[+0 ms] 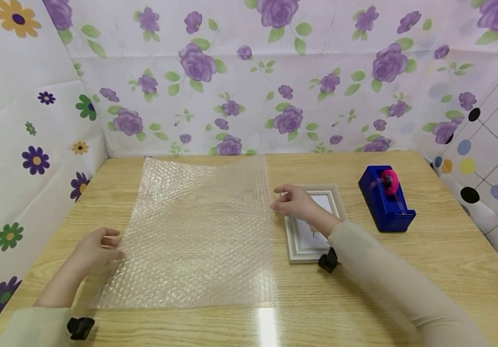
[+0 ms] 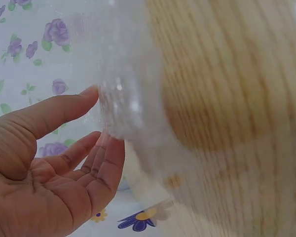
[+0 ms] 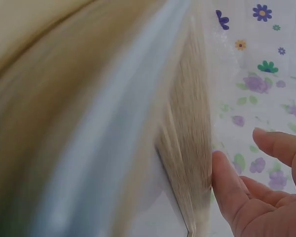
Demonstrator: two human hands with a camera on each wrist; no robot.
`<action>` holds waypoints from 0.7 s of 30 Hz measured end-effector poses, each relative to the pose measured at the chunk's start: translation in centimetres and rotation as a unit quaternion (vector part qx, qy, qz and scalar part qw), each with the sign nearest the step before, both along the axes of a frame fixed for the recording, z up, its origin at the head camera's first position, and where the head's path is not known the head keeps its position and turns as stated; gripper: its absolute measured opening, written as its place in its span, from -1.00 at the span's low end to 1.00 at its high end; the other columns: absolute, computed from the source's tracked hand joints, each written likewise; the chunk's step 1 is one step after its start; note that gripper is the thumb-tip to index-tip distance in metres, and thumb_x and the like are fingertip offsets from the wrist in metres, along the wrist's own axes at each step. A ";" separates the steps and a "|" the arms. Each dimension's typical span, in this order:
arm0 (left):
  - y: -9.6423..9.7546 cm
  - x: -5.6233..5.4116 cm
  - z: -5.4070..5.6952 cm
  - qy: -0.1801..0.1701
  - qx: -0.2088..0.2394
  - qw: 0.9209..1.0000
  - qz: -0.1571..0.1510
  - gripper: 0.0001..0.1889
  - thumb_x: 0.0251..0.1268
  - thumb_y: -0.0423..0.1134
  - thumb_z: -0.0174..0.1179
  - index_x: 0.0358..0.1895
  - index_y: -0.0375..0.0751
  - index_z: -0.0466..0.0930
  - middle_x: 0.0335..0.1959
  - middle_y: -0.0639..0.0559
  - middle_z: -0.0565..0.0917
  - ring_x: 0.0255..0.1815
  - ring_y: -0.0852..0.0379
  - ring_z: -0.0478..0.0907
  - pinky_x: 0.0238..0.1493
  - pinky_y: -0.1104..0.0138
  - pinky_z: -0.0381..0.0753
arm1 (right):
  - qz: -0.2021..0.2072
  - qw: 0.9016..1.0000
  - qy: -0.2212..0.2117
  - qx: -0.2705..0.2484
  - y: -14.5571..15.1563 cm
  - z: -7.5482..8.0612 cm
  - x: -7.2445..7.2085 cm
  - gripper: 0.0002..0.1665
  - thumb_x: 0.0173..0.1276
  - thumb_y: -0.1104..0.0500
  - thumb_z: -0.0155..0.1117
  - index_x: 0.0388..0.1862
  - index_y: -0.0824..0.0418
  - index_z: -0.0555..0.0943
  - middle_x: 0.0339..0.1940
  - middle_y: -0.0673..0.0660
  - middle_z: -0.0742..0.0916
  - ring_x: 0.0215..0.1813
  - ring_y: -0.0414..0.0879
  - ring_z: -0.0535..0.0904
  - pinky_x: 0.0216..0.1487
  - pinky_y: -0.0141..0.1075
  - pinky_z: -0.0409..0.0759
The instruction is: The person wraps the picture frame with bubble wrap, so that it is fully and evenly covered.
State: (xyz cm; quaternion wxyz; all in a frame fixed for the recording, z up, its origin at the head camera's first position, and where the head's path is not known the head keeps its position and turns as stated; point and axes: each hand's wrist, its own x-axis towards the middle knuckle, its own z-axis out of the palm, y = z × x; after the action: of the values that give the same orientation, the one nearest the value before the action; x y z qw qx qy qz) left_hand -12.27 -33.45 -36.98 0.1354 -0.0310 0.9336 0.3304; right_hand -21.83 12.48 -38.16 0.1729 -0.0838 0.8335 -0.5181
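Note:
A sheet of clear bubble wrap (image 1: 197, 226) lies spread flat on the wooden table. At its left edge is my left hand (image 1: 95, 250), fingers relaxed and slightly bent. The left wrist view shows the thumb and fingertips of that hand (image 2: 64, 163) right at the wrap's edge (image 2: 126, 98), apart from one another. My right hand (image 1: 293, 202) reaches over the upper left of a cream picture frame (image 1: 292, 248), its loosely bent fingers near the wrap's right edge. In the right wrist view nothing sits between its thumb and fingers, and the picture frame (image 3: 192, 128) looms large and blurred beside them.
Right of the picture frame stands a blue tape dispenser (image 1: 383, 207) with a pink roll (image 1: 389, 182). Flower-patterned sheeting (image 1: 249, 86) rises behind the wooden table (image 1: 439, 241), and patterned sheets border both sides. A black wrist strap (image 1: 80, 327) shows on the left sleeve.

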 end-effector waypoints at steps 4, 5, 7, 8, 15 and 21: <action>-0.1 0.1 -0.1 0.004 0.004 1.000 -0.004 -0.37 0.15 -0.36 0.25 0.20 -0.69 0.21 -0.07 -0.51 0.52 -0.13 -0.19 0.56 -0.28 0.26 0.62 | -0.001 1.000 -0.012 -0.010 -0.4 -0.2 -0.1 -0.38 0.29 0.32 0.21 0.31 0.43 0.33 -0.21 0.20 0.64 -0.30 -0.16 0.58 -0.14 -0.29 0.65; -0.2 0.1 -0.1 0.006 0.005 1.000 -0.006 -0.38 0.15 -0.36 0.25 0.19 -0.69 0.22 -0.10 -0.48 0.54 -0.16 -0.15 0.57 -0.30 0.28 0.61 | -0.003 1.000 -0.016 -0.012 -0.5 -0.3 -0.1 -0.39 0.29 0.34 0.20 0.31 0.43 0.33 -0.22 0.19 0.63 -0.29 -0.15 0.59 -0.13 -0.28 0.66; -0.1 0.1 -0.1 0.010 0.003 1.000 -0.010 -0.42 0.18 -0.37 0.22 0.16 -0.70 0.25 -0.17 -0.40 0.57 -0.21 -0.03 0.56 -0.34 0.34 0.58 | -0.007 0.999 -0.025 -0.018 -0.6 -0.4 -0.2 -0.39 0.30 0.35 0.19 0.32 0.43 0.32 -0.22 0.19 0.61 -0.26 -0.11 0.62 -0.08 -0.22 0.67; -0.1 0.1 -0.1 0.011 0.002 1.000 -0.012 -0.45 0.19 -0.37 0.22 0.15 -0.71 0.27 -0.19 -0.35 0.58 -0.23 0.02 0.54 -0.36 0.37 0.56 | -0.010 0.999 -0.030 -0.023 -0.6 -0.4 -0.2 -0.39 0.30 0.35 0.19 0.32 0.43 0.31 -0.21 0.19 0.60 -0.25 -0.09 0.62 -0.06 -0.21 0.67; 0.1 -0.2 -0.3 0.035 -0.017 0.999 -0.030 -0.60 0.19 -0.42 0.16 0.02 -0.69 0.42 -0.24 -0.31 0.60 -0.23 0.03 0.53 -0.40 0.42 0.54 | -0.021 0.997 -0.063 -0.049 -0.6 0.1 -0.2 -0.34 0.34 0.20 0.22 0.36 0.38 0.27 -0.08 0.28 0.62 -0.20 -0.04 0.66 -0.03 -0.17 0.66; 0.2 -0.6 -0.7 0.051 -0.011 0.998 -0.039 -0.67 0.15 -0.47 0.16 -0.04 -0.64 0.45 -0.25 -0.32 0.59 -0.21 -0.10 0.56 -0.40 0.42 0.56 | 0.008 0.998 -0.053 -0.043 -0.7 0.2 0.3 -0.37 0.37 0.18 0.19 0.33 0.43 0.28 -0.09 0.29 0.64 -0.23 -0.08 0.64 -0.06 -0.20 0.67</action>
State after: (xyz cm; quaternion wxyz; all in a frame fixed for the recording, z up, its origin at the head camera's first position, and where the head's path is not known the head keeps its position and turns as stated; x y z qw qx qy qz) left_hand -12.83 -33.30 -37.64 0.1005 0.0206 0.9434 0.3153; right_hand -21.54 11.74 -37.97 0.2166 -0.0700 0.7994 -0.5560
